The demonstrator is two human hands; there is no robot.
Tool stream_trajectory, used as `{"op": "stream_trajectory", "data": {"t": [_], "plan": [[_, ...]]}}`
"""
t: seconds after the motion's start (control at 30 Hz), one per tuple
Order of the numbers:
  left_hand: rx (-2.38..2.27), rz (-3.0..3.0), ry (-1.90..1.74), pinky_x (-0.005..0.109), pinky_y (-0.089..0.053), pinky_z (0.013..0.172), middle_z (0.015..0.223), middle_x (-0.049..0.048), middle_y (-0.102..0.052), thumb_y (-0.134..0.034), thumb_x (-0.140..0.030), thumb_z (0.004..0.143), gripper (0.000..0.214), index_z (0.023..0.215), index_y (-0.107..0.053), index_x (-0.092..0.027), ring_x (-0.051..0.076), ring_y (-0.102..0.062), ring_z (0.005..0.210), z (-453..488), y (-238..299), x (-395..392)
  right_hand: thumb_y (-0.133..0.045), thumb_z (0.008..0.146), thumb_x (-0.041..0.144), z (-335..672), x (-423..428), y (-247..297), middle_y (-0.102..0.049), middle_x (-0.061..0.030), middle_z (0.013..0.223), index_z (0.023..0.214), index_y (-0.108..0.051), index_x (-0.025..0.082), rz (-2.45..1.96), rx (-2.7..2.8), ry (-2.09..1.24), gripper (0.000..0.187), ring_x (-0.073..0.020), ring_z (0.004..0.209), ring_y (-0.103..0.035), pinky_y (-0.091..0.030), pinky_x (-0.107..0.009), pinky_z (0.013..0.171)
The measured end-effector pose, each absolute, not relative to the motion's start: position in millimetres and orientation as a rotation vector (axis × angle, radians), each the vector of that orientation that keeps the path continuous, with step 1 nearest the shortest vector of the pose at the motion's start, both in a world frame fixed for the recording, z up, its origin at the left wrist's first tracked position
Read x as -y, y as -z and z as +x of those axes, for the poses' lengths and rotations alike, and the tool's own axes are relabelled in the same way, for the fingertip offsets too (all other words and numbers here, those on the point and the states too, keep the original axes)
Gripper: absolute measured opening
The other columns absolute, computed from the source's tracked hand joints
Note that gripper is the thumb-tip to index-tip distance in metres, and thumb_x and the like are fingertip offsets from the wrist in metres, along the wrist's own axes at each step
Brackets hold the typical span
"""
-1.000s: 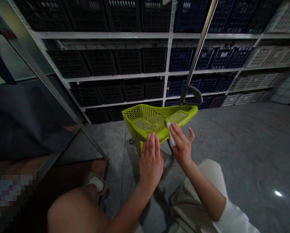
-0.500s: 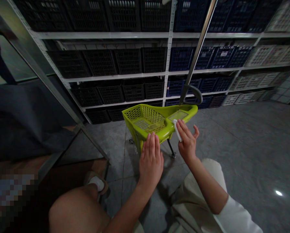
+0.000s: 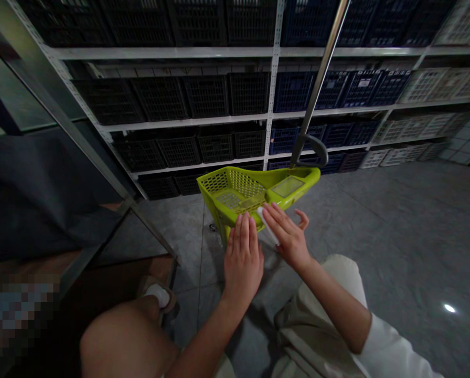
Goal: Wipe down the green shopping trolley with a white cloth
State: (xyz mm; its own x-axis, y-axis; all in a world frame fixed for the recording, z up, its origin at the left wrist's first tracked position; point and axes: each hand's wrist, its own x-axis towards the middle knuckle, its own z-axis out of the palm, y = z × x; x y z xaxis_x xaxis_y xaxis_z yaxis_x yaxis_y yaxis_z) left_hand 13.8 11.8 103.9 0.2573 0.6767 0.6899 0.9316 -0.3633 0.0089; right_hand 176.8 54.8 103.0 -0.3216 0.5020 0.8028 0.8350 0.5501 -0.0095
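Note:
A lime-green plastic basket cart [image 3: 254, 184] with perforated walls stands before me, a pale rectangular panel set into its right part. My left hand [image 3: 243, 257] lies on its front rim, with the fingers stretched out and close together. Just to the right, my right hand [image 3: 286, 229] presses a folded white cloth [image 3: 269, 226] against the same rim, under its straight fingers; the little finger sticks out. The fingertips of both hands are close to each other. My hands and the cloth hide part of the rim.
Behind the cart, white metal shelves [image 3: 203, 125] carry black crates [image 3: 207, 97], blue crates [image 3: 294, 92] and pale crates [image 3: 422, 86]. A metal pole [image 3: 321, 73] with a grey loop handle [image 3: 317, 149] rises behind the basket. A metal frame [image 3: 81, 147] with dark cloth stands left.
My right hand has slid left along the green rim with the white cloth, closer to my left hand, uncovering the pale panel. My left hand has stayed nearly in place.

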Motion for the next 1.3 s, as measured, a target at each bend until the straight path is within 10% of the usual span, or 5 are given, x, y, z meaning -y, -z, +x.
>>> {"op": "stream_trajectory", "data": {"t": [1.3], "plan": [[1.472,-2.153,0.891,0.048,-0.036,0.120,0.158,0.0224,-0.037,-0.050,-0.015,0.092,0.073,0.156,-0.018,-0.002,0.031,-0.025,0.152,17.5,-99.7,-14.6,-0.035,0.086,0.007,169.3,-51.9,-100.3,-0.050,-0.0092,0.152,0.157,-0.029,0.027,-1.103,1.844,0.440,0.074,-0.0220,0.141,-0.047,-0.012,-0.048,0.121]]}}
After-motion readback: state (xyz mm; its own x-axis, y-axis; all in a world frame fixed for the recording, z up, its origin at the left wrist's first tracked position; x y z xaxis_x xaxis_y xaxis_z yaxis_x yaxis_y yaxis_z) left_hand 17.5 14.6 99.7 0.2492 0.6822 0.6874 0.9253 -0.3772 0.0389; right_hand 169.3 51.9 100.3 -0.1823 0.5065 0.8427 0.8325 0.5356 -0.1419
